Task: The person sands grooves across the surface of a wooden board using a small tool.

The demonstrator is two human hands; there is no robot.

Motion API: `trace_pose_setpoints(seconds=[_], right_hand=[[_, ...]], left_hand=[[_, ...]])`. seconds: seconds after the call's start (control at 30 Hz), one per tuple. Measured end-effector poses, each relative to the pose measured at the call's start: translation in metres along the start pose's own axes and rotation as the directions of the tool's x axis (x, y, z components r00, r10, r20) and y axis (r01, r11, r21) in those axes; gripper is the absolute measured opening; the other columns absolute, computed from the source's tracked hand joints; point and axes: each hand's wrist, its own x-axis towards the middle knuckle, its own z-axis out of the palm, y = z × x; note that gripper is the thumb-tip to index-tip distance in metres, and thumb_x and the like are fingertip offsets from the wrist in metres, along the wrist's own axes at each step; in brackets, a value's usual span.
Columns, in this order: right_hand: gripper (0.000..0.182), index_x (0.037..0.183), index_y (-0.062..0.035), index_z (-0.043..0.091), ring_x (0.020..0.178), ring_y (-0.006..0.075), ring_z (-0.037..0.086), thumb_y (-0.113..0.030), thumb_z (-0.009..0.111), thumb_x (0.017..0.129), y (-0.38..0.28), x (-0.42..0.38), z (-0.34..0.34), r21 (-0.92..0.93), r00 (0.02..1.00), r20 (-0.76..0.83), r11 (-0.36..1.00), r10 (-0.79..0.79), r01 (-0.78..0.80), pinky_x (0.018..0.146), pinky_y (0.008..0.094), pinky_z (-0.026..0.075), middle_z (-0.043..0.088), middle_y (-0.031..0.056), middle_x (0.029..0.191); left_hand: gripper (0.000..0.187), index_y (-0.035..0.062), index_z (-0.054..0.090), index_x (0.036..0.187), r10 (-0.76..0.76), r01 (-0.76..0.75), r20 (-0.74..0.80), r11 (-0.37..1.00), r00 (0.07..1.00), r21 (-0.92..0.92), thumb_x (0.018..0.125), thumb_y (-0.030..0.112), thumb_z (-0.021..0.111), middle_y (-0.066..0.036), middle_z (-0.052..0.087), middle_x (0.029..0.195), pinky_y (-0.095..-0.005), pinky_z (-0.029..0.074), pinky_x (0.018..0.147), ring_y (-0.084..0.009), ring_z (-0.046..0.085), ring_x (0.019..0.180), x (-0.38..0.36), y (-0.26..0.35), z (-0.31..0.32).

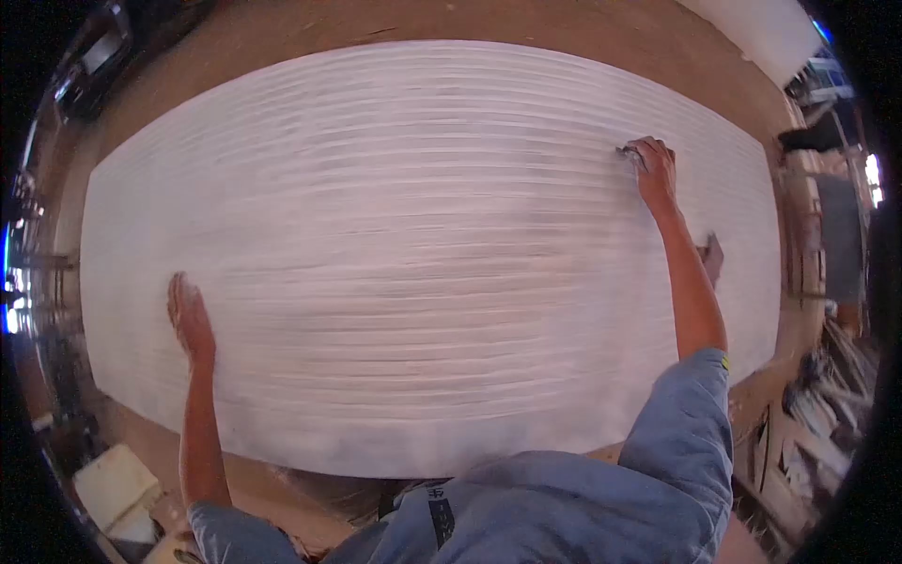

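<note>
A large white panel (376, 235) with fine ridges running across it fills most of the view. On its left part my left hand (192, 318) lies flat, fingers stretched out and dusted white, holding nothing. Toward the right, my right hand (656, 167) has its fingers curled round a small dark piece (628, 151) against the panel; what the piece is cannot be made out. Partly hidden behind my right forearm, a small dark grey object (713, 258) rests on the panel.
Brown floor (451, 23) borders the panel. Scraps and strips (832, 404) are heaped at the lower right, beside a grey upright board (839, 235). A pale block (116, 484) stands lower left, and a dark object (94, 56) upper left.
</note>
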Motion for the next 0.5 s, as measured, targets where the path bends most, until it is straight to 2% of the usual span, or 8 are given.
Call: trace_pose_setpoints(seconds=[0.13, 0.2, 0.27, 0.3, 0.33, 0.37, 0.47, 0.5], right_hand=[[0.022, 0.104, -0.0046, 0.066, 0.105, 0.0302, 0.057, -0.004, 0.061, 0.083, -0.098, 0.038, 0.015, 0.122, 0.984, 0.157, 0.991, -0.079, 0.060, 0.095, 0.0422, 0.040, 0.064, 0.0093, 0.107], [0.023, 0.105, -0.0042, 0.065, 0.106, 0.0318, 0.057, -0.004, 0.062, 0.082, -0.144, 0.061, 0.039, 0.163, 0.968, 0.213, 0.982, -0.132, 0.098, 0.096, 0.0431, 0.040, 0.064, 0.0108, 0.109], [0.028, 0.107, -0.0034, 0.064, 0.107, 0.0362, 0.056, -0.003, 0.062, 0.079, -0.210, 0.078, 0.069, 0.233, 0.945, 0.080, 0.927, -0.318, 0.293, 0.098, 0.0451, 0.041, 0.062, 0.0153, 0.113], [0.035, 0.110, -0.0028, 0.063, 0.110, 0.0393, 0.055, -0.001, 0.061, 0.075, -0.249, 0.090, 0.077, 0.298, 0.947, 0.097, 0.917, -0.307, 0.267, 0.100, 0.0466, 0.041, 0.061, 0.0191, 0.117], [0.040, 0.111, -0.0024, 0.063, 0.112, 0.0394, 0.055, 0.001, 0.060, 0.071, -0.293, 0.106, 0.093, 0.316, 0.920, 0.108, 0.890, -0.378, 0.329, 0.101, 0.0473, 0.041, 0.061, 0.0192, 0.119], [0.040, 0.112, -0.0025, 0.062, 0.114, 0.0402, 0.054, 0.000, 0.059, 0.072, -0.341, 0.119, 0.102, 0.363, 0.916, 0.047, 0.861, -0.398, 0.356, 0.101, 0.0480, 0.041, 0.061, 0.0200, 0.120], [0.036, 0.109, -0.0021, 0.061, 0.111, 0.0380, 0.056, 0.000, 0.059, 0.073, -0.474, 0.158, 0.133, 0.384, 0.880, -0.104, 0.797, -0.464, 0.466, 0.100, 0.0466, 0.042, 0.062, 0.0194, 0.117], [0.034, 0.107, -0.0031, 0.062, 0.107, 0.0357, 0.058, -0.001, 0.059, 0.073, -0.520, 0.174, 0.135, 0.432, 0.854, -0.135, 0.746, -0.502, 0.506, 0.096, 0.0459, 0.044, 0.062, 0.0177, 0.111]], left_hand=[[0.044, 0.0067, 0.043, 0.144, -0.101, 0.102, 0.028, 0.993, 0.995, -0.067, 0.103, 0.022, 0.046, -0.014, 0.043, 0.148, -0.0447, 0.020, 0.118, -0.0301, 0.035, 0.140, -0.002, 0.016, -0.004], [0.045, 0.0079, 0.042, 0.144, -0.104, 0.104, 0.045, 0.994, 0.994, -0.012, 0.102, 0.025, 0.047, -0.013, 0.042, 0.149, -0.0455, 0.020, 0.118, -0.0303, 0.034, 0.140, 0.002, 0.021, -0.004], [0.045, 0.0082, 0.043, 0.143, -0.113, 0.114, 0.048, 0.993, 0.992, -0.016, 0.101, 0.025, 0.050, -0.013, 0.042, 0.149, -0.0465, 0.020, 0.118, -0.0288, 0.034, 0.141, 0.003, 0.024, -0.014], [0.046, 0.0083, 0.044, 0.142, -0.111, 0.111, 0.038, 0.994, 0.993, -0.015, 0.100, 0.024, 0.053, -0.012, 0.042, 0.148, -0.0468, 0.021, 0.118, -0.0275, 0.035, 0.140, 0.003, 0.026, -0.014], [0.046, 0.0083, 0.044, 0.142, -0.135, 0.135, 0.032, 0.991, 0.990, -0.010, 0.100, 0.024, 0.053, -0.012, 0.042, 0.148, -0.0468, 0.021, 0.118, -0.0275, 0.035, 0.140, 0.000, 0.022, -0.011], [0.046, 0.0085, 0.044, 0.142, -0.117, 0.117, 0.035, 0.993, 0.993, -0.001, 0.100, 0.025, 0.053, -0.012, 0.042, 0.149, -0.0476, 0.020, 0.118, -0.0284, 0.034, 0.141, 0.001, 0.020, -0.009], [0.047, 0.0089, 0.044, 0.142, -0.119, 0.119, 0.029, 0.993, 0.993, -0.018, 0.099, 0.026, 0.053, -0.013, 0.041, 0.149, -0.0486, 0.019, 0.118, -0.0302, 0.033, 0.142, 0.002, 0.024, -0.009], [0.047, 0.0091, 0.044, 0.142, -0.108, 0.109, 0.017, 0.993, 0.994, -0.056, 0.099, 0.026, 0.053, -0.013, 0.041, 0.149, -0.0488, 0.018, 0.119, -0.0312, 0.032, 0.142, 0.005, 0.023, -0.012]])
